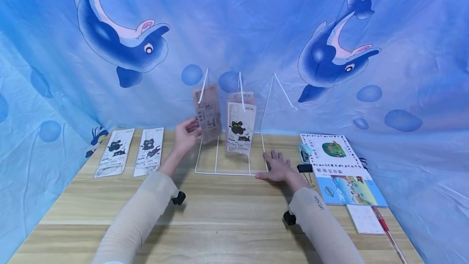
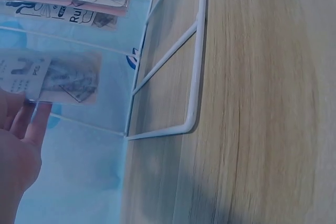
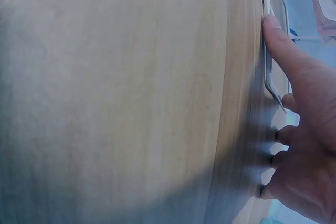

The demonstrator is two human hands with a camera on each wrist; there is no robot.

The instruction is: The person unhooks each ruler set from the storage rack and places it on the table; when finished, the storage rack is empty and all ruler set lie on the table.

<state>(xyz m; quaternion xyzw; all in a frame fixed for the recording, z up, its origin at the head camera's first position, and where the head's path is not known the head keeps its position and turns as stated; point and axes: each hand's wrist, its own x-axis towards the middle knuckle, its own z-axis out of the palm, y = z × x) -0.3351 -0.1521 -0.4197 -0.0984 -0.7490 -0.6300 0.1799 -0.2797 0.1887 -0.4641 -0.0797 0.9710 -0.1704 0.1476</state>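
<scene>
A white wire display rack (image 1: 231,173) stands on the table with three slanting hooks. My left hand (image 1: 187,135) pinches the edge of a ruler set packet (image 1: 209,123), which hangs slightly tilted at the left hook with its printed back facing me. In the left wrist view, the fingers (image 2: 37,124) are at the lower edge of this clear packet (image 2: 73,77). Ruler set packets (image 1: 240,127) with black cat prints hang on the middle hook. My right hand (image 1: 278,168) lies spread at the rack's front right corner, its thumb (image 3: 286,45) touching the base wire.
Two groups of ruler set packets (image 1: 114,152) (image 1: 149,150) lie at the table's left. On the right are a light blue stapler (image 1: 304,153), a black binder clip (image 1: 305,168), booklets (image 1: 348,186), a small white pad (image 1: 364,220) and a red pen (image 1: 389,233). A dolphin-print curtain (image 1: 234,31) hangs close behind.
</scene>
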